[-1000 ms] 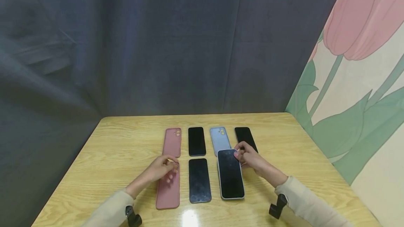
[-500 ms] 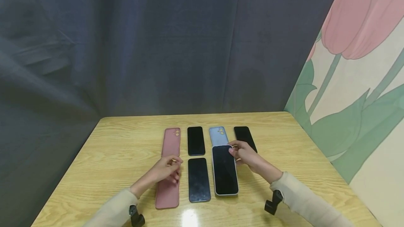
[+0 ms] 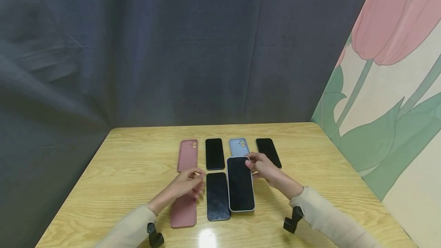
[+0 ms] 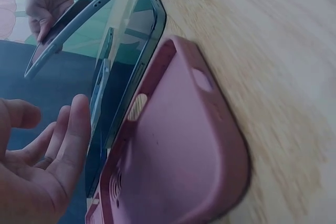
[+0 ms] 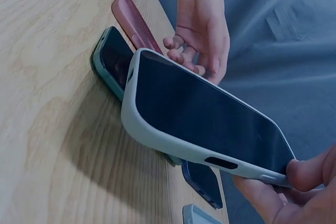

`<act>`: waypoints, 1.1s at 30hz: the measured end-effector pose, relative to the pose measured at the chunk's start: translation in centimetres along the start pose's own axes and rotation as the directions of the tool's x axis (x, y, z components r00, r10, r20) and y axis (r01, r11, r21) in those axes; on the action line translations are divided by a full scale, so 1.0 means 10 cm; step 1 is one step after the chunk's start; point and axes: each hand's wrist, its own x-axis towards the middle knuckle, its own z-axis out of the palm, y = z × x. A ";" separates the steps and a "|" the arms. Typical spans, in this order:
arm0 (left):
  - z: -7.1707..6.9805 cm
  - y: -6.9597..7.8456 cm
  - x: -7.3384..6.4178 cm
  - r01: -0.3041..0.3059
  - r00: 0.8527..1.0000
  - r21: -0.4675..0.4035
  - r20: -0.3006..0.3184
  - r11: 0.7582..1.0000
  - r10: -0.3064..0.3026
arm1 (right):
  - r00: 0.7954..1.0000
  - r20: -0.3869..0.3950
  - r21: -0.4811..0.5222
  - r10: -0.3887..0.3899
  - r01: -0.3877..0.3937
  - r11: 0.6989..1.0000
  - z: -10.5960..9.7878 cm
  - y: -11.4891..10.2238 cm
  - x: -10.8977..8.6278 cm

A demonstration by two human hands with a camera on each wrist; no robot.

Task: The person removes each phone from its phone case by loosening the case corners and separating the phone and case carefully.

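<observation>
In the head view my right hand (image 3: 264, 168) pinches the upper right edge of a smartphone in a pale case (image 3: 240, 186). The right wrist view shows this phone (image 5: 199, 108) tilted above the table, screen up. My left hand (image 3: 186, 183) hovers over the near pink phone case (image 3: 184, 214). Its loosely bent fingers hold nothing, as the left wrist view of the left hand (image 4: 47, 166) shows. Hollow side up, the pink case (image 4: 173, 145) lies beneath. Between the hands, a bare smartphone (image 3: 218, 200) lies on the table, its right edge close to the held phone.
Along the back row lie another pink case (image 3: 188, 154), a black-screened phone (image 3: 214, 153), a light blue case (image 3: 237, 146) partly covered by the held phone, and a further phone (image 3: 269, 152). A dark curtain (image 3: 186, 49) hangs behind the wooden table (image 3: 138, 152).
My right hand has carried the phone in the pale case left and slightly away from me. My left hand has shifted right, toward the near bare phone. The things on the table stay put.
</observation>
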 end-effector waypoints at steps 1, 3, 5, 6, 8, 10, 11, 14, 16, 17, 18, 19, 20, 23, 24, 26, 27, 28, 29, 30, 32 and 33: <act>0.01 0.01 0.00 -0.006 1.000 -0.004 0.001 1.000 0.006 | 1.000 0.003 0.006 0.000 0.000 1.000 0.01 -0.01 0.01; 0.03 0.02 0.02 -0.024 1.000 -0.012 -0.011 1.000 0.024 | 1.000 0.006 0.009 -0.007 0.007 1.000 0.04 -0.02 0.02; 0.06 0.04 0.04 -0.029 0.999 -0.031 -0.039 0.999 0.028 | 1.000 -0.005 0.011 -0.011 0.011 1.000 0.06 -0.03 0.04; 0.08 0.05 0.05 -0.032 0.998 -0.038 -0.057 0.999 0.030 | 1.000 -0.010 0.012 -0.011 0.011 1.000 0.08 -0.03 0.06; 0.12 0.07 0.07 -0.036 0.996 -0.065 -0.088 0.997 0.030 | 1.000 -0.018 0.013 -0.008 0.008 1.000 0.12 -0.03 0.08; 0.17 0.08 0.09 -0.023 0.995 -0.087 -0.098 0.996 0.014 | 1.000 -0.029 0.016 -0.001 0.001 1.000 0.15 -0.03 0.10; 0.19 0.09 0.10 -0.016 0.995 -0.094 -0.097 0.995 0.007 | 1.000 -0.031 0.016 0.000 0.000 1.000 0.17 -0.02 0.11; 0.26 0.12 0.13 -0.003 0.997 -0.106 -0.078 0.994 -0.006 | 0.999 -0.033 0.014 -0.002 0.002 1.000 0.21 -0.01 0.13; 0.30 0.14 0.15 -0.004 0.998 -0.113 -0.065 0.994 -0.003 | 0.999 -0.033 0.014 -0.009 0.010 1.000 0.23 -0.01 0.16; 0.32 0.14 0.16 -0.006 0.998 -0.116 -0.061 0.993 -0.001 | 0.999 -0.035 0.019 -0.010 0.011 1.000 0.24 -0.02 0.17; 0.33 0.14 0.17 -0.010 0.998 -0.120 -0.058 0.993 0.004 | 0.999 -0.033 0.027 -0.012 0.013 1.000 0.24 -0.02 0.18; 0.35 0.15 0.18 -0.016 0.998 -0.119 -0.055 0.993 0.009 | 0.999 -0.030 0.038 -0.013 0.014 0.999 0.25 -0.03 0.18; 0.37 0.15 0.19 -0.018 0.998 -0.117 -0.055 0.993 0.012 | 1.000 -0.024 0.044 -0.016 0.017 0.999 0.26 -0.03 0.19; 0.39 0.15 0.20 -0.024 0.999 -0.102 -0.051 0.994 0.018 | 1.000 -0.014 0.065 -0.013 0.014 0.998 0.27 -0.05 0.20; 0.40 0.16 0.20 -0.023 0.999 -0.096 -0.047 0.995 0.019 | 1.000 -0.013 0.069 -0.015 0.016 0.997 0.27 -0.05 0.20; 0.41 0.17 0.20 -0.022 0.999 -0.086 -0.033 0.996 0.020 | 1.000 -0.017 0.073 -0.012 0.014 0.997 0.28 -0.05 0.19; 0.42 0.17 0.20 -0.022 0.999 -0.080 -0.025 0.997 0.020 | 1.000 -0.019 0.075 -0.011 0.012 0.997 0.28 -0.06 0.19; 0.43 0.17 0.20 -0.024 1.000 -0.079 -0.019 0.997 0.023 | 1.000 -0.020 0.077 -0.011 0.012 0.997 0.29 -0.06 0.19; 0.45 0.17 0.21 -0.031 0.999 -0.079 -0.014 0.996 0.030 | 1.000 -0.018 0.079 -0.011 0.013 0.997 0.29 -0.06 0.19; 0.46 0.17 0.21 -0.036 0.999 -0.083 -0.012 0.996 0.035 | 1.000 -0.015 0.083 -0.013 0.014 0.996 0.30 -0.05 0.20; 0.48 0.17 0.23 -0.053 0.999 -0.092 -0.008 0.994 0.052 | 1.000 -0.007 0.090 -0.017 0.018 0.996 0.31 -0.04 0.20; 0.49 0.17 0.23 -0.061 0.998 -0.103 -0.007 0.993 0.060 | 1.000 -0.003 0.095 -0.019 0.019 0.995 0.31 -0.03 0.21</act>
